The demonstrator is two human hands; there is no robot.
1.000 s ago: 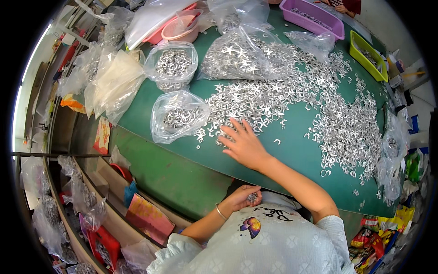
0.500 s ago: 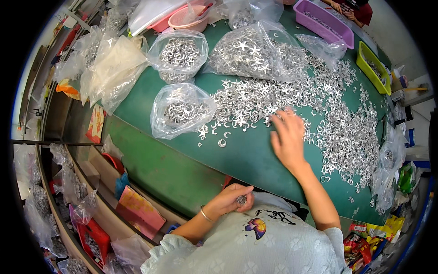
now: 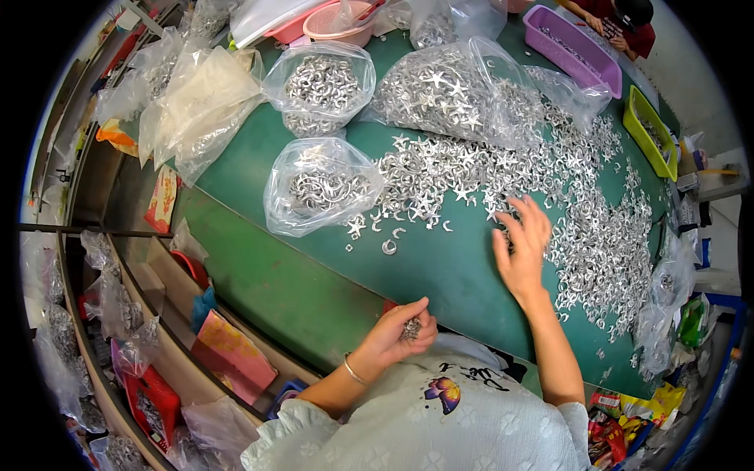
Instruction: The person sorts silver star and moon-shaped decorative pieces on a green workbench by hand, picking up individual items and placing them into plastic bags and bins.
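Note:
Small silver metal pieces (image 3: 428,169), stars and crescents, lie spread in a loose heap over the green table (image 3: 440,267). My right hand (image 3: 522,247) hovers at the heap's near edge, its bent fingers apart. Whether a piece touches those fingertips cannot be made out. Close to my body, my left hand (image 3: 397,337) is cupped palm up round a small clump of silver pieces (image 3: 410,328), the thumb above them. An open clear bag of crescents (image 3: 326,188) stands to the left of the heap, with a fuller bag (image 3: 320,86) behind it.
A large clear bag of stars (image 3: 436,90) lies behind the heap. Purple (image 3: 573,51) and yellow-green baskets (image 3: 650,133) stand far right, near another person (image 3: 628,31) in dark red. Shelves with bagged parts (image 3: 118,302) run along the left. Colourful packets (image 3: 632,416) lie lower right.
My right hand has shifted right and a little nearer me, off the middle of the heap's edge. The left hand has risen slightly, its fingers a bit looser. The whole view has shifted slightly.

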